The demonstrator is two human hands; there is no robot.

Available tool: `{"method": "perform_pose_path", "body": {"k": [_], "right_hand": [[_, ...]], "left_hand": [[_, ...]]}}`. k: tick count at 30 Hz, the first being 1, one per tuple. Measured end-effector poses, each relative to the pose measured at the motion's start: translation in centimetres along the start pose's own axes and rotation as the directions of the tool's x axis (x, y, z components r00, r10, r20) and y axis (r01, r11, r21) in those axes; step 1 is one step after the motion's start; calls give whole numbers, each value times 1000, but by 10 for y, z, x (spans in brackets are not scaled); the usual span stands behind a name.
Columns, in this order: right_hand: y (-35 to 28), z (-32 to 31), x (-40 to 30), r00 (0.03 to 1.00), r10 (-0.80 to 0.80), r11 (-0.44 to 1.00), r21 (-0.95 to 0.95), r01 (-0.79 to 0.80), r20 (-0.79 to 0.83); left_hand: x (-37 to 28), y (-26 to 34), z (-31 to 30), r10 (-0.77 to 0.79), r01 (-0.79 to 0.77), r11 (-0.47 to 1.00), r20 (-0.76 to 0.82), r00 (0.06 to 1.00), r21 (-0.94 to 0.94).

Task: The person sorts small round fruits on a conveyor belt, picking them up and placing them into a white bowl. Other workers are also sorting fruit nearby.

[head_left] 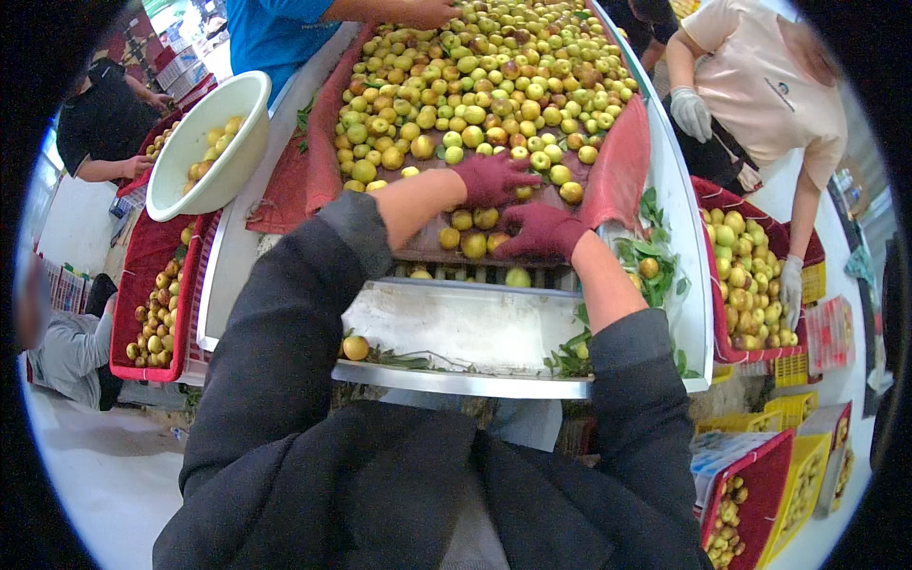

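Note:
Both my hands wear maroon gloves and work over the lower end of a sorting table. My left hand (495,179) reaches across to the right, fingers extended and apart, with a yellow fruit (525,192) under its fingertips. Just below it, my right hand (545,229) has its thumb and fingers spread beside a small group of round fruit (474,244), touching the nearest. Neither hand plainly grips a fruit. Beyond them lies a broad heap of yellow-green, brown-blushed fruit (484,85), likely jujubes. Red cloth (618,167) lines the table's sides.
Below the slope are a roller gap (463,273) and a white metal ledge (463,324) with leaves. A pale plastic basin (249,135) stands left. Red-lined fruit crates flank the table, left (128,299) and right (719,320). Several other people stand around; one gloved hand (791,292) touches the right crate.

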State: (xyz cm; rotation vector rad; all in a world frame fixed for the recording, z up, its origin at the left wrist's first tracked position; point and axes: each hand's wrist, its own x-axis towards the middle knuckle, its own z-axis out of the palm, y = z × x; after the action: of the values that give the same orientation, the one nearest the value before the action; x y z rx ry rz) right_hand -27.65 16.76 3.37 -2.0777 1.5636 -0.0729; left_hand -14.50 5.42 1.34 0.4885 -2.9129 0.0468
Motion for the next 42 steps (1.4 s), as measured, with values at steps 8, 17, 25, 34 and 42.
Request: {"method": "perform_pose_path", "body": {"k": [8,17,25,34,42], "right_hand": [[23,-12,2,947,65,796,589,142,-315],[58,5,26,603,128,966,235,102,-787],[77,11,43,728,264,956,271,-111,-633],[56,6,18,885,213,842,537,48,-413],[61,11,23,938,95,680,710,184,-334]], "left_hand": [[-32,-8,6,131,-116,991,334,933,-66],[-111,3,-57,239,91,810,469,850,-579],[-120,-179,-37,-727,729,684,-89,681,-7],[-52,-124,-12,-696,735,654,238,678,-182],[-77,-6,-18,-119,251,902,355,927,-351]]}}
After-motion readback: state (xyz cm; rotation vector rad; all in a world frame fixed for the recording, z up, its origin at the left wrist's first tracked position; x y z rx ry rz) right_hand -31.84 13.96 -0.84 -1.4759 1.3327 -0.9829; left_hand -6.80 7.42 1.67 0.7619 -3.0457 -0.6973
